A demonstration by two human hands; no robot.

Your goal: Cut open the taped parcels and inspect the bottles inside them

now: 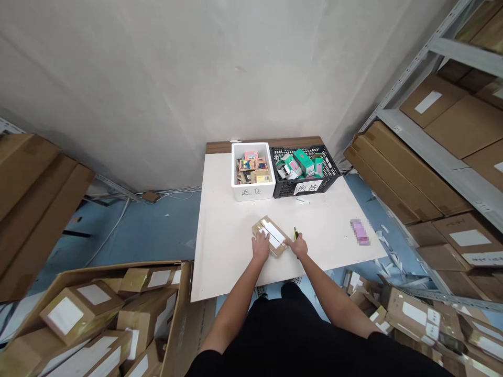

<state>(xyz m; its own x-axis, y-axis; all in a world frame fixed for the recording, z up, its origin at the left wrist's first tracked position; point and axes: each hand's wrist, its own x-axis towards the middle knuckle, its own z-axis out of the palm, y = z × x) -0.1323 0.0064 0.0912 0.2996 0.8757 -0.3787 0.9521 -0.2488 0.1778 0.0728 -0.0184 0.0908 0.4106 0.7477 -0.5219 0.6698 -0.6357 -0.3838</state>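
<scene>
A small brown cardboard parcel (272, 234) with a white label lies on the white table (228, 246). My left hand (260, 246) rests on its left end, fingers pressed down on it. My right hand (299, 246) is closed round a small black-and-yellow cutter (295, 233), whose tip sits beside the parcel's right edge.
At the table's back stand a white foam box (252, 195) and a black crate (306, 184), both holding small boxes. A blurred pink item (360, 232) lies at the right. An open carton of parcels (98, 319) is at my lower left; shelves with cartons (432, 157) at the right.
</scene>
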